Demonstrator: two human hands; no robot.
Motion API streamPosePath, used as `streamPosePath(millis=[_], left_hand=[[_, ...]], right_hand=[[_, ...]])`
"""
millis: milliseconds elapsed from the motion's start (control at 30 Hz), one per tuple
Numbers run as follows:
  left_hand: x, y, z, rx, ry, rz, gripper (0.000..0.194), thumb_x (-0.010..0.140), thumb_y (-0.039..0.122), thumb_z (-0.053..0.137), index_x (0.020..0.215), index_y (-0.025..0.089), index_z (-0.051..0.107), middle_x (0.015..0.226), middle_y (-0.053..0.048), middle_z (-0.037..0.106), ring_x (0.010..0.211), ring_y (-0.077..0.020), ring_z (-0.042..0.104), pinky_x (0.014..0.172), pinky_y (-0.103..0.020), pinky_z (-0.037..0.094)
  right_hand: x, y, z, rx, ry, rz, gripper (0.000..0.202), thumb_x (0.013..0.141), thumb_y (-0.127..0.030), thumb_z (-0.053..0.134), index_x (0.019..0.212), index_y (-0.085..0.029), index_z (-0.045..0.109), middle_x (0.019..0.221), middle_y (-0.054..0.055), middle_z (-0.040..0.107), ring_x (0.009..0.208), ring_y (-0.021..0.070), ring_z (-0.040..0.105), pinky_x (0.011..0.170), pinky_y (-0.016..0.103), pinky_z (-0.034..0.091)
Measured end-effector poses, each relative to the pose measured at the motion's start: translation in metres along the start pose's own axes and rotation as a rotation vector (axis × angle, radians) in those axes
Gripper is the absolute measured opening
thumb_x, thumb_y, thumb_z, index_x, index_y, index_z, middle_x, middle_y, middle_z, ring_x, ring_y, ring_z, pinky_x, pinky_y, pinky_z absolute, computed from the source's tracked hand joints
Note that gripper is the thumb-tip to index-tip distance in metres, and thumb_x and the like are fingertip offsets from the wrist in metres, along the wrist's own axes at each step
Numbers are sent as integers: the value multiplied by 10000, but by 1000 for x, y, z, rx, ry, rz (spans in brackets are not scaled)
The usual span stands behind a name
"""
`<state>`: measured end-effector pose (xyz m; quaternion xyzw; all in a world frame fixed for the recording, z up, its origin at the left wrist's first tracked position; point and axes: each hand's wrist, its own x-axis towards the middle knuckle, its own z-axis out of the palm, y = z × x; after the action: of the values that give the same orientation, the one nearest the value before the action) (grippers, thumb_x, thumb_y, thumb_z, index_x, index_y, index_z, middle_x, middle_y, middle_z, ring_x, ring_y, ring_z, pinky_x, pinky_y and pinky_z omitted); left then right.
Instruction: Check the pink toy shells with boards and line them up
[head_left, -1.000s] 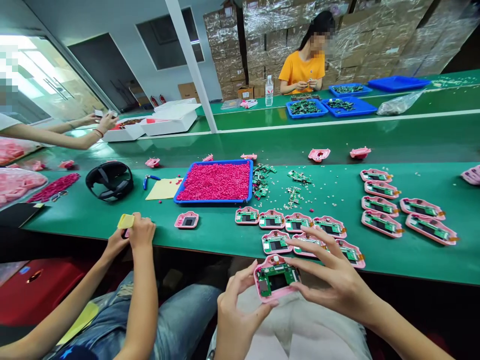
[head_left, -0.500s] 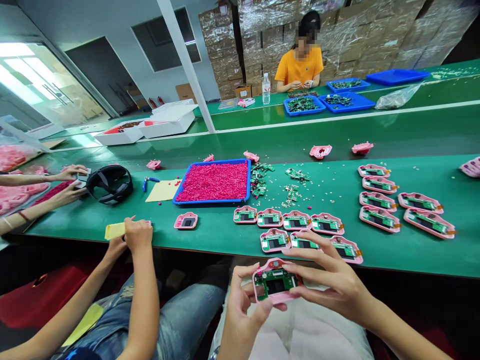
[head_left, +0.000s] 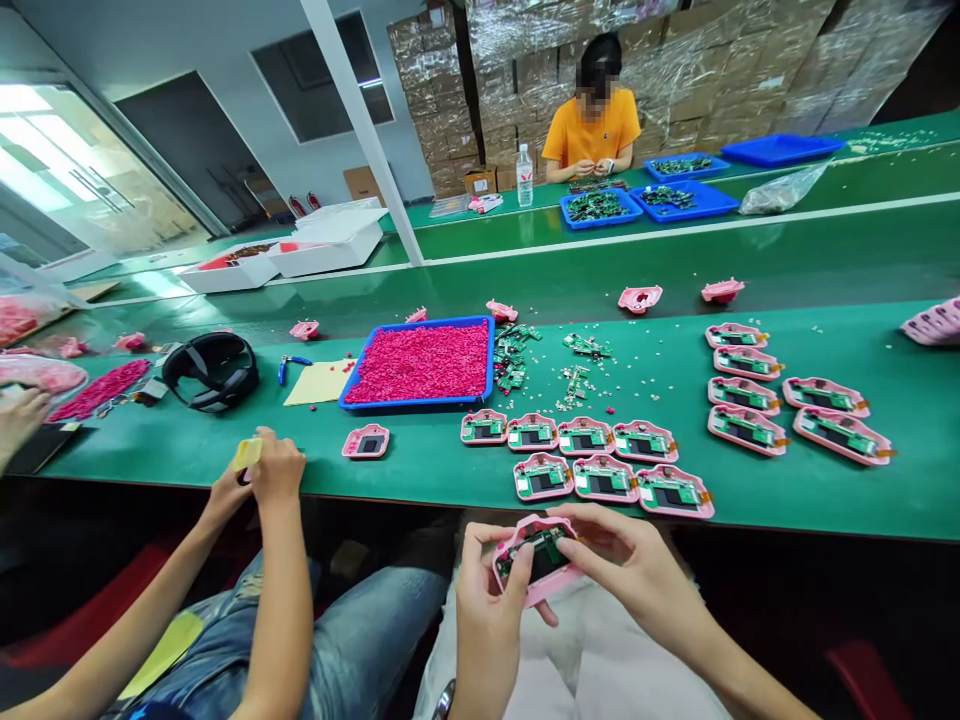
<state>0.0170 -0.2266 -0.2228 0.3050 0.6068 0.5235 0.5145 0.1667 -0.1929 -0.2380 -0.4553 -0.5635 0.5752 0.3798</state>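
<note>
Both hands low over the lap, short of the near edge of the green bench [head_left: 450, 480]. Between them, a pink casing [head_left: 534, 560] with a green circuit board in its open face, tilted up toward the camera. Long axis running across, from one hand to the other, slightly raised at the right end.

Left hand [head_left: 486, 612] closed on the left end of the casing, thumb laid over the front, fingers curled behind. Right hand [head_left: 626, 570] closed on the right end and upper edge, fingertips [head_left: 581, 535] pressed on the rim near the board, thumb hidden underneath. Neither hand nearer than the other: casing gripped at both ends, touching both.

Straight ahead of the hands, just past the bench edge, two rows of finished pink casings [head_left: 604, 478] lying flat. Farther ahead and to the left, a blue tray [head_left: 416, 362] of magenta bits. Well left of the left hand, a co-worker's hands [head_left: 266, 470] pinching a yellow piece [head_left: 246, 453].
</note>
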Motion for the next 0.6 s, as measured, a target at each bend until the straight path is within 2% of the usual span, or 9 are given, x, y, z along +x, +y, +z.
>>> streamPosePath(millis=[133, 200, 267, 333, 400, 467, 533, 600], left_hand=[[6, -15, -3, 45, 24, 26, 408, 704, 476, 746, 861, 227, 463, 633, 88, 618, 333, -34, 467, 331, -147, 382], [19, -25, -10, 136, 43, 73, 417, 724, 535, 698, 868, 227, 457, 653, 71, 629, 330, -43, 467, 337, -167, 380], [40, -30, -23, 307, 74, 121, 420, 772, 609, 589, 879, 223, 463, 624, 66, 607, 324, -64, 456, 340, -198, 373], [65, -30, -38, 489, 117, 157, 426, 806, 638, 498, 893, 221, 489, 567, 73, 559, 336, -91, 445, 357, -224, 365], [89, -26, -53, 619, 156, 193, 380, 826, 590, 495, 897, 219, 531, 604, 46, 583, 428, -126, 512, 439, -250, 411], [107, -18, -63, 729, 168, 241, 276, 833, 492, 538, 881, 223, 582, 763, -7, 660, 648, -173, 626, 597, -278, 470], [118, -12, -65, 855, 175, 283, 194, 841, 407, 559, 889, 234, 631, 932, -38, 682, 838, -209, 653, 696, -295, 466], [123, -10, -60, 972, 200, 306, 187, 852, 377, 571, 949, 248, 665, 1022, -49, 670, 836, -215, 654, 668, -293, 436]], right_hand=[[4, 8, 7, 21, 14, 2, 309, 891, -434, 621, 1101, -218, 690, 990, 57, 733, 889, 198, 692, 773, 295, 580], [8, 13, 10, -30, 17, -2, 337, 903, -423, 602, 1173, -232, 665, 1053, 62, 729, 908, 197, 696, 822, 319, 577], [10, 19, 11, -107, 34, -32, 414, 904, -425, 596, 1284, -260, 608, 1187, 71, 699, 1019, 214, 683, 912, 363, 560], [10, 25, 8, -207, 75, -96, 473, 900, -437, 596, 1350, -293, 558, 1357, 75, 608, 1213, 247, 596, 1003, 415, 516], [8, 29, 4, -309, 125, -166, 424, 909, -437, 581, 1317, -322, 588, 1447, 58, 529, 1330, 264, 494, 1055, 451, 477], [5, 34, 0, -390, 155, -214, 324, 926, -416, 556, 1224, -334, 653, 1434, 41, 543, 1335, 260, 488, 1062, 453, 473], [2, 40, -1, -435, 189, -236, 276, 935, -397, 543, 1162, -335, 685, 1385, 35, 586, 1291, 253, 531, 1035, 438, 502], [0, 46, 0, -453, 222, -240, 270, 940, -390, 534, 1154, -337, 690, 1369, 33, 597, 1281, 254, 534, 1018, 434, 519]])
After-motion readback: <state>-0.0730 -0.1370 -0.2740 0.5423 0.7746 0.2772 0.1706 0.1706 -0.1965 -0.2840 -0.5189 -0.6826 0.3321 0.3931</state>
